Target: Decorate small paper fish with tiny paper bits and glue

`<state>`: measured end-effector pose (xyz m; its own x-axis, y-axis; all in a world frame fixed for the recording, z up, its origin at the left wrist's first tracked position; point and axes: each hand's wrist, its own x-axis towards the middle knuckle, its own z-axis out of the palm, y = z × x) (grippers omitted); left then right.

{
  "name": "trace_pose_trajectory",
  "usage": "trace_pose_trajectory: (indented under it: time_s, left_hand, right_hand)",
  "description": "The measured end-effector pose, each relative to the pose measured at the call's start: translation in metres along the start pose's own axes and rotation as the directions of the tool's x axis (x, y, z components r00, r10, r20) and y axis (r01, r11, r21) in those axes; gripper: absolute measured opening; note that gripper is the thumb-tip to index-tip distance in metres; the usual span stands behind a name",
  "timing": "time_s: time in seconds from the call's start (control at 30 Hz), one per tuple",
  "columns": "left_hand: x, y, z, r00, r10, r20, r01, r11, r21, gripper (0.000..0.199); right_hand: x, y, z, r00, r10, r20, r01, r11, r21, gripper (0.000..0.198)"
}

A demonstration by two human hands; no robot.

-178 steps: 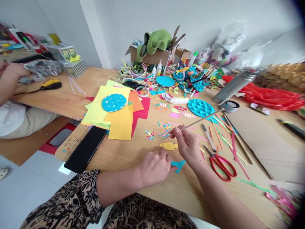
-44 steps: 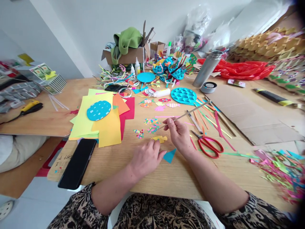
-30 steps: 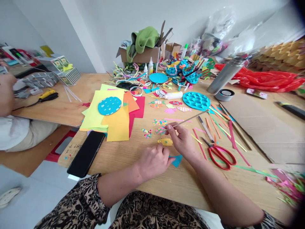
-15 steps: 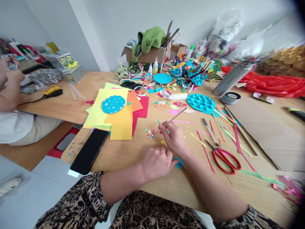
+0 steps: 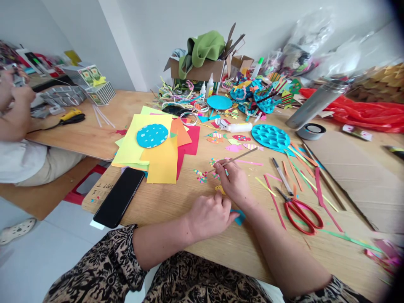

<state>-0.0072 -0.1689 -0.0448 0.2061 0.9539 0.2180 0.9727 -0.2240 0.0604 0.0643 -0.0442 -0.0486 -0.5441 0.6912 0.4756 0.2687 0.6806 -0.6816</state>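
My right hand is closed in a pinch on a thin brown stick. The stick's lower end points down-left at small multicoloured paper dots on the table. My left hand rests on the tabletop with its fingers curled under, their tips hidden. A small yellow paper fish lies right at its index finger, partly covered. Beside the left thumb is a blue paper piece. Several patterned paper fish, among them a pink one, lie beyond my right hand.
Red-handled scissors, a pen and paper strips lie to the right. Left are a black phone and coloured paper sheets under a blue dotted disc. Behind stand a glue bottle and steel flask. Another person sits far left.
The stick in my right hand has tilted to a lower slant, its lower end still near the paper dots. My left hand stays in place. The view has shifted slightly.
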Motion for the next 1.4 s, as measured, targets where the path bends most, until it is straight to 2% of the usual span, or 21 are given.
trace_pose_trajectory:
  time_s: [0.4,0.53,0.67,0.8,1.0,1.13,1.27,1.4]
  left_hand:
    - [0.000,0.000,-0.001,1.000,0.010,0.010,-0.010,1.000,-0.001,0.035]
    - [0.001,0.000,-0.002,1.000,0.005,0.008,-0.005,1.000,-0.009,0.035]
    - [0.000,-0.001,-0.002,1.000,0.008,0.018,-0.007,1.000,-0.015,0.037]
    - [0.001,-0.001,-0.002,0.999,0.007,0.034,-0.006,1.000,-0.006,0.040]
    - [0.001,-0.002,-0.002,0.999,-0.014,0.051,0.016,0.999,-0.044,0.035]
    - [0.001,-0.003,0.001,0.999,-0.013,0.030,0.014,0.999,-0.039,0.033]
    - [0.002,-0.004,0.001,1.000,-0.015,0.010,0.016,0.999,-0.032,0.033]
    - [0.001,-0.005,0.001,1.000,-0.004,-0.014,0.004,1.000,-0.028,0.033]
  right_hand:
    - [0.001,0.002,0.004,1.000,-0.026,0.012,0.026,0.999,-0.036,0.025]
    - [0.000,0.001,0.001,0.999,-0.022,-0.027,0.021,0.999,-0.027,0.028]
    - [0.002,-0.004,-0.007,0.996,0.011,-0.091,-0.011,1.000,-0.004,0.030]
    - [0.001,-0.010,-0.023,0.994,0.067,-0.091,-0.065,0.998,0.022,0.033]
    - [-0.024,-0.005,-0.045,0.992,0.092,-0.089,-0.090,0.995,0.031,0.031]
    - [-0.034,-0.001,-0.046,0.996,0.042,-0.083,-0.041,0.999,0.015,0.029]
    - [-0.031,-0.001,-0.043,0.997,-0.063,-0.045,0.062,0.998,-0.026,0.028]
    - [-0.030,0.001,-0.042,0.994,-0.103,-0.045,0.101,0.994,-0.047,0.027]
